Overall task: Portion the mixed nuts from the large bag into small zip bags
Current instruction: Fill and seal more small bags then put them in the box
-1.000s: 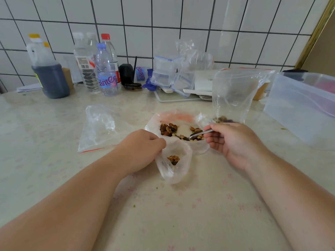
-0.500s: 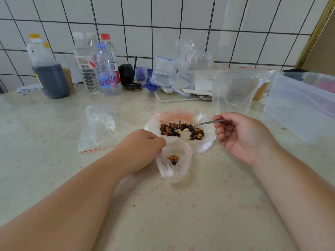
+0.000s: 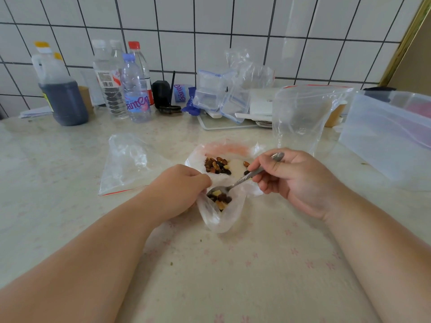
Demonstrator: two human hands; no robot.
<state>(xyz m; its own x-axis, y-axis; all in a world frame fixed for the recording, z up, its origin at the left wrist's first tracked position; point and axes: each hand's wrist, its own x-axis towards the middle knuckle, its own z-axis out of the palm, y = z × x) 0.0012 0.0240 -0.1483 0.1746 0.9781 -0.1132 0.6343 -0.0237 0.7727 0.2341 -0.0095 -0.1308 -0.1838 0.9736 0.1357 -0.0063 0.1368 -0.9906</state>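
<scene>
Spoon [image 3: 235, 184] now tipping nuts into small zip bag [image 3: 221, 213]; right hand [image 3: 291, 180] pinches handle, left hand [image 3: 179, 190] pinches bag mouth. First portion barely begun; large bag [image 3: 224, 164] holds more.

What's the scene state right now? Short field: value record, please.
left hand: holds the small zip bag open at its mouth
right hand: grips the spoon
spoon bowl: loaded with nuts, at the small bag's mouth
large bag: open on the table, mixed nuts inside
spare bag: flat, left of the hands
</scene>
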